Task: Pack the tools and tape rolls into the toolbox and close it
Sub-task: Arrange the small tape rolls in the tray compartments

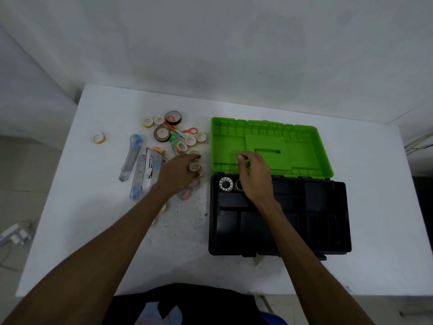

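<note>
My dark shirt [187, 299] sits lowest in view, pressed against the near edge of the white surface [70, 207], and both my forearms reach out from it. My left hand [178, 172] is down in the pile of tape rolls, fingers curled round a small pale roll [194, 167]; I would call that grip narrow and holding the roll, picked because it lies closest to the box. My right hand [254, 177] hovers over the far left corner of the black toolbox [304, 219], fingers loosely bent with thumb and forefinger near each other; I cannot tell if anything is pinched there. Below it two rolls already sit in that corner compartment, a white patterned one [225, 184] and a darker one [239, 184] half hidden by my hand. The green lid [304, 141] lies flat open behind, so nothing blocks the tray. The clear-handled tools [131, 158] and the orange-handled scissors [187, 131] lie unpacked to the left, so I judge the packing barely begun.
</note>
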